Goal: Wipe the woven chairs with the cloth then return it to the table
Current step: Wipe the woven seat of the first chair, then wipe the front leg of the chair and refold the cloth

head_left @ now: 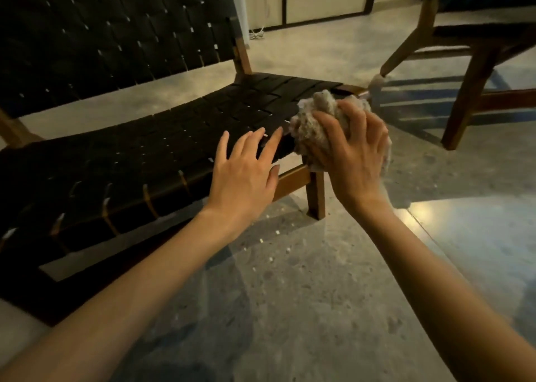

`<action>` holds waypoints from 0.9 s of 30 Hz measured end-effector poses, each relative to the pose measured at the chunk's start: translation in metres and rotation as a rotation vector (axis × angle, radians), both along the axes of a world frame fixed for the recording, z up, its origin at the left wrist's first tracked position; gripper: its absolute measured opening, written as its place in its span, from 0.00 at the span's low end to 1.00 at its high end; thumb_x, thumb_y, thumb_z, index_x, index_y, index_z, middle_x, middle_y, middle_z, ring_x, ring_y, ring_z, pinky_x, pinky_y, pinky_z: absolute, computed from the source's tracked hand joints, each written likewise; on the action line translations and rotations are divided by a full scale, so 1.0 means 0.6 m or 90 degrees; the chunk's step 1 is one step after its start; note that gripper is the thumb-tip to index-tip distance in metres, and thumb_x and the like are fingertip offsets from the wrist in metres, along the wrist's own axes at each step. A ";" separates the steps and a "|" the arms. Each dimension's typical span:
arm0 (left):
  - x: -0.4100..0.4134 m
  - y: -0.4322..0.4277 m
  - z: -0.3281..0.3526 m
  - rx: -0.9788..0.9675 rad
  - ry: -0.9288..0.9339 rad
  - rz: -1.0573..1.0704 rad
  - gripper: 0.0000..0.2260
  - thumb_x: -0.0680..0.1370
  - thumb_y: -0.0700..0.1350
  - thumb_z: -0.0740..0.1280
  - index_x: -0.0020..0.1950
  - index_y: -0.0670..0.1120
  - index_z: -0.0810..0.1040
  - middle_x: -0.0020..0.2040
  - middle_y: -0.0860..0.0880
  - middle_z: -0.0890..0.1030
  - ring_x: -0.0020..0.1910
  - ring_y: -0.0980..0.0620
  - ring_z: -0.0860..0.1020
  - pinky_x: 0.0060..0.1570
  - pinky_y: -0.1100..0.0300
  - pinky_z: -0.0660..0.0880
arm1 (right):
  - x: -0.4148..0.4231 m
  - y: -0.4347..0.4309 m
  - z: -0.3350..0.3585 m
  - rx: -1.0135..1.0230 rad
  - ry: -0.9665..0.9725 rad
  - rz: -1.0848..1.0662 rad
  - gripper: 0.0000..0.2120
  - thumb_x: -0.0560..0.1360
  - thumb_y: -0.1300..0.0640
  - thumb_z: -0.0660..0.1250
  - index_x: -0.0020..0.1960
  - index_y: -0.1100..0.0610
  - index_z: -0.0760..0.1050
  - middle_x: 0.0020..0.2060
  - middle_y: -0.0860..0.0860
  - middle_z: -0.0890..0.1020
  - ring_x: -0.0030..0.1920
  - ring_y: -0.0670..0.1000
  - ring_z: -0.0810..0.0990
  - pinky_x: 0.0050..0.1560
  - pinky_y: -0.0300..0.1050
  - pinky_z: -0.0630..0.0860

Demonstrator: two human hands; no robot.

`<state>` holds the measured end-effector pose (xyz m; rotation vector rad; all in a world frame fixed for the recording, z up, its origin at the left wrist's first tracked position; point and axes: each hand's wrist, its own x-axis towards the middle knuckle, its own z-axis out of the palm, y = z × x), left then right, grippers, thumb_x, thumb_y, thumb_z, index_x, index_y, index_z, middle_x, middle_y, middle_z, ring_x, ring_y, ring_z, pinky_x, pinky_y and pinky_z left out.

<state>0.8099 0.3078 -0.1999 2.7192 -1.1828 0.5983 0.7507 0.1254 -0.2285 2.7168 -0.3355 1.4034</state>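
Observation:
A low chair (pixel 121 149) with black woven straps and a brown wooden frame fills the left of the head view. My right hand (pixel 352 155) grips a bunched pale fluffy cloth (pixel 313 114) against the seat's front right corner. My left hand (pixel 243 172) lies with straight, spread fingers on the woven seat just left of the cloth. A second chair (pixel 478 51) with the same wooden frame stands at the upper right, only its legs and seat edge in view.
Polished speckled stone floor (pixel 319 280) stretches between the two chairs and toward me. A white cable (pixel 256 33) lies on the floor by a pale wall panel behind the first chair. The chair's front leg (pixel 317 196) stands just below my hands.

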 end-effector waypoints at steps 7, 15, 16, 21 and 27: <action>-0.002 -0.056 -0.011 0.028 -0.096 -0.001 0.29 0.78 0.51 0.58 0.77 0.44 0.54 0.78 0.42 0.51 0.77 0.43 0.48 0.73 0.40 0.43 | 0.051 -0.078 0.038 0.192 0.052 -0.021 0.22 0.78 0.42 0.56 0.69 0.48 0.67 0.71 0.55 0.60 0.67 0.59 0.60 0.66 0.53 0.62; -0.004 -0.050 -0.024 0.069 -0.132 -0.038 0.35 0.77 0.49 0.61 0.77 0.40 0.47 0.78 0.41 0.45 0.77 0.43 0.42 0.74 0.45 0.38 | 0.097 -0.046 0.017 0.510 -0.224 -0.006 0.17 0.79 0.52 0.60 0.67 0.55 0.70 0.62 0.59 0.68 0.59 0.55 0.71 0.58 0.48 0.73; -0.006 -0.048 -0.027 0.075 -0.126 -0.054 0.35 0.77 0.48 0.61 0.77 0.39 0.46 0.78 0.41 0.44 0.77 0.43 0.42 0.74 0.45 0.39 | 0.096 -0.035 0.011 0.542 -0.264 -0.006 0.18 0.79 0.52 0.60 0.68 0.55 0.69 0.62 0.58 0.68 0.59 0.53 0.71 0.57 0.43 0.72; -0.014 -0.014 -0.052 0.108 -0.094 -0.192 0.34 0.76 0.43 0.64 0.77 0.38 0.51 0.78 0.42 0.49 0.77 0.45 0.47 0.75 0.49 0.48 | 0.042 0.048 -0.080 0.647 -0.236 0.098 0.19 0.79 0.58 0.61 0.69 0.58 0.64 0.62 0.55 0.67 0.56 0.41 0.67 0.52 0.26 0.66; -0.028 0.085 -0.119 -0.008 0.188 -0.198 0.32 0.78 0.49 0.64 0.78 0.50 0.51 0.77 0.54 0.53 0.73 0.62 0.50 0.70 0.62 0.57 | -0.004 0.146 -0.123 0.803 -0.071 0.322 0.13 0.76 0.53 0.55 0.56 0.42 0.55 0.56 0.55 0.68 0.57 0.54 0.72 0.57 0.50 0.72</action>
